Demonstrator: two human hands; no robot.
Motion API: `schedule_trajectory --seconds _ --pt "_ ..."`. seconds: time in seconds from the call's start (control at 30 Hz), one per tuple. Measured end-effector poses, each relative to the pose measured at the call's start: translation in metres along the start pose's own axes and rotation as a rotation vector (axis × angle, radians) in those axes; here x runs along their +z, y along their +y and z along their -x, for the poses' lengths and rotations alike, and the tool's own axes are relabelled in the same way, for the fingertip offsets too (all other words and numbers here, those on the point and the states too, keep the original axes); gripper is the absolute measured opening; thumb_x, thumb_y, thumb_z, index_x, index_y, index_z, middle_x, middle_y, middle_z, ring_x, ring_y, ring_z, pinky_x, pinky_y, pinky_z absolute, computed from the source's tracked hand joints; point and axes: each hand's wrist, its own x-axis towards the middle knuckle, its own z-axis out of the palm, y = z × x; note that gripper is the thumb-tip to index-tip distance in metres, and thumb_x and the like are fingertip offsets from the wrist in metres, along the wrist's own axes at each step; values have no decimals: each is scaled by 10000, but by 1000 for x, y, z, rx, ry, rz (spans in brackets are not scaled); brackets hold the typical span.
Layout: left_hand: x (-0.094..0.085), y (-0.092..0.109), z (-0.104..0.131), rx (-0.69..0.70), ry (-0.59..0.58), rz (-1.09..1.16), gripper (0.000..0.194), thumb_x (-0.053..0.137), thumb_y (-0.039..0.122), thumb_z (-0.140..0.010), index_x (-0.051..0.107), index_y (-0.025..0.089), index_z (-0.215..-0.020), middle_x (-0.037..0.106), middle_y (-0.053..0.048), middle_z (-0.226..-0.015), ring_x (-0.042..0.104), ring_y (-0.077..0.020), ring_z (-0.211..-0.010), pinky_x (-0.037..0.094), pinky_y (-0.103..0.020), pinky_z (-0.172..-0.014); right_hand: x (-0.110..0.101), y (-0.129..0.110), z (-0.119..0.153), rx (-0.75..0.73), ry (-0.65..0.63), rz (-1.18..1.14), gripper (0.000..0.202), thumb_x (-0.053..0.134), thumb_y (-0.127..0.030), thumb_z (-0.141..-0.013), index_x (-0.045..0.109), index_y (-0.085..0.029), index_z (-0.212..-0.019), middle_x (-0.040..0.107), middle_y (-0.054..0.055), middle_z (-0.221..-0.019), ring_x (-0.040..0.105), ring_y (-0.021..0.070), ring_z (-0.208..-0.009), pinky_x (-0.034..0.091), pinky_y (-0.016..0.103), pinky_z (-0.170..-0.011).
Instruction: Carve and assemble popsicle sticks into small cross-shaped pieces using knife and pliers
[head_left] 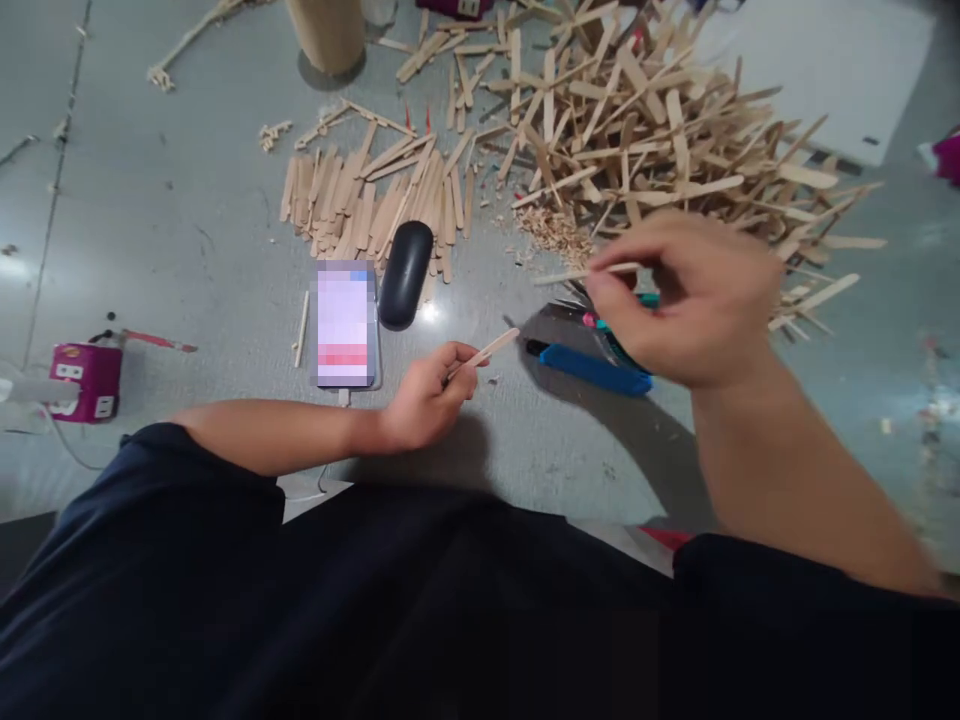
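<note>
My left hand [431, 395] is closed on a flat wooden popsicle stick [499, 345] that points up to the right, over the front part of the table. At the right, my right hand [682, 295] is raised above the table, thumb and fingertips pinching another popsicle stick [559, 277] that points left. Beneath that hand lies a blue utility knife [592, 370]. Partly hidden behind the hand are something teal and a pink-tipped item [590, 320]. A little heap of wood shavings [559, 232] lies just beyond the pinched stick.
A big loose pile of popsicle sticks [675, 130] fills the back right. More sticks [337, 200] lie in rows at centre left, beside a black case [406, 275] and a phone [345, 325] with a cable. A wooden cylinder [328, 35] stands behind; a purple socket block [86, 383] sits left.
</note>
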Motion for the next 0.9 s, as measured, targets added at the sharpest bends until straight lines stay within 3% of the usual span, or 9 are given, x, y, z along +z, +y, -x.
schedule_trajectory --seconds 0.07,0.13,0.2,0.3,0.4,0.57,0.73,0.9 --pt "-1 3 0 -13 -28 16 278 730 441 -1068 720 173 -1143 683 7 -762 533 -92 -609 430 -237 -567 -3 -24 29 -47 32 -14 170 773 -190 -989 816 -350 -1023 811 -3 -882 744 219 -701 578 395 -604" --pt "-1 6 -1 -30 -55 45 322 781 462 -1043 725 162 -1141 753 -20 -797 550 -80 -580 454 -226 -553 2 -38 53 -198 15 -67 280 744 -144 -969 832 -378 -1095 837 -1 -897 775 232 -714 604 404 -610" --pt "-1 8 -2 -35 -72 68 376 825 495 -1017 736 149 -1133 789 -40 -809 571 -76 -562 484 -221 -547 9 -41 71 -268 46 -114 304 700 -146 -989 838 -389 -1109 845 -2 -861 804 234 -726 598 387 -584" --pt "-1 8 -2 -23 -81 64 413 842 525 -1013 762 135 -1125 810 -56 -808 597 -76 -552 511 -216 -550 17 -37 88 -267 -49 -71 272 650 -212 -1070 847 -398 -1046 856 -18 -865 812 215 -742 614 370 -605" --pt "-3 7 0 -13 -82 21 419 832 542 -1033 782 136 -1125 834 -70 -824 615 -78 -553 520 -215 -551 23 -35 95 -270 -161 -20 346 556 -259 -1147 848 -389 -1014 851 -9 -881 806 203 -798 634 369 -675" --pt "-5 5 2 -9 -89 -23 459 831 591 -1047 798 142 -1137 852 -77 -839 648 -84 -565 542 -209 -560 29 -43 92 -340 -30 -89 236 591 -135 -1157 774 -279 -1120 847 4 -928 794 190 -867 597 363 -732" --pt "-7 0 0 18 -91 -14 485 840 621 -1039 808 144 -1118 851 -74 -827 649 -80 -541 550 -192 -536 32 -42 89 -365 -21 -93 173 570 -123 -1180 724 -199 -1205 849 45 -981 770 195 -889 562 365 -747" --pt "-10 1 -1 28 -106 -32 456 845 598 -1035 794 146 -1057 851 -71 -810 687 -94 -533 564 -199 -535 39 -36 91 -348 -14 -108 207 564 -70 -1155 716 -205 -1190 848 48 -1020 790 191 -932 580 348 -781"
